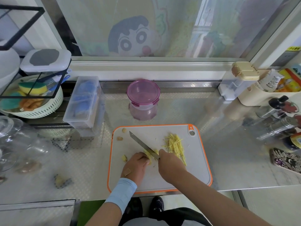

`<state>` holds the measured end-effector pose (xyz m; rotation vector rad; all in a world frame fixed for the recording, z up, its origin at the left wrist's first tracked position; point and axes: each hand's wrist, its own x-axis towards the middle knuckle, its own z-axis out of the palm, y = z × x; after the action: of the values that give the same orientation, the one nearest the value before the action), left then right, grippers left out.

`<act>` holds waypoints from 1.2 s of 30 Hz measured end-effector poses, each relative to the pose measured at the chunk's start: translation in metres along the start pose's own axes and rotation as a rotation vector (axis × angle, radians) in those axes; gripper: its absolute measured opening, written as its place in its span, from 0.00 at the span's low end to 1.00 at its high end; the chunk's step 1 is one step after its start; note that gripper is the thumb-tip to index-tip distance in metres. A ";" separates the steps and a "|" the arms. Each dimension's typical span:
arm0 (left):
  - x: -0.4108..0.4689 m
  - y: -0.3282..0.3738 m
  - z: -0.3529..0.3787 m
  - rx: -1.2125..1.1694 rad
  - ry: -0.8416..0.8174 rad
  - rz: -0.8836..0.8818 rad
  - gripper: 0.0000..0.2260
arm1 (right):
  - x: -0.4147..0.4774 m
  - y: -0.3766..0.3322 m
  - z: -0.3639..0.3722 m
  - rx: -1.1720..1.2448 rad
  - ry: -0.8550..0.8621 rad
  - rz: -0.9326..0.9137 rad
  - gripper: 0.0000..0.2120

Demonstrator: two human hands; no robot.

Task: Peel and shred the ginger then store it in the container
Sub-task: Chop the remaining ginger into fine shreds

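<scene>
Head view, single entry.

- Grey plastic cutting board (195,168) with an orange rim, lying on the patterned steel counter (236,144).
- Left hand (136,165): fingers curled down over a pale yellow peeled ginger piece (149,154), pinning it to the board near its middle.
- Right hand (171,165): fingers wrapped round the handle of a long steel knife (143,145). The handle itself is hidden in the fist. The blade runs up and left, its heel on the ginger piece.
- Heap of thin yellow ginger shreds (175,144), on the board just right of the blade.
- Small yellowish offcuts (120,138), at the board's far left corner.
- Brownish peel scraps (62,181), on the counter well left of the board.
- Round clear container (143,110) with a purple clip-on lid, standing beyond the board against the window ledge. The lid is on, and nothing shows inside.

Progress, as judged: peeling looks done and shredding is well along, with one small piece left under the knife. Opening the container, moving the shreds in and closing it remain.
</scene>
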<state>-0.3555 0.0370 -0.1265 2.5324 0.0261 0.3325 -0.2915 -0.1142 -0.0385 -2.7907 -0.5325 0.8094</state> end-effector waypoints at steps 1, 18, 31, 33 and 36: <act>0.001 0.000 -0.001 0.022 0.002 0.016 0.10 | -0.002 -0.001 0.002 0.003 -0.001 0.002 0.06; 0.019 0.005 -0.014 0.173 -0.195 0.060 0.09 | -0.018 0.001 0.013 -0.031 -0.045 0.055 0.18; 0.020 0.001 -0.012 0.163 -0.209 0.044 0.08 | -0.024 -0.005 0.007 -0.024 -0.056 0.105 0.18; 0.017 -0.002 -0.008 0.156 -0.194 0.056 0.07 | -0.029 -0.006 0.007 -0.006 -0.058 0.116 0.17; 0.013 -0.004 -0.005 0.108 -0.146 0.043 0.07 | -0.031 -0.007 0.010 0.007 -0.065 0.123 0.16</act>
<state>-0.3440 0.0441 -0.1216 2.6612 -0.0691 0.1662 -0.3233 -0.1187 -0.0299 -2.8217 -0.3706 0.9271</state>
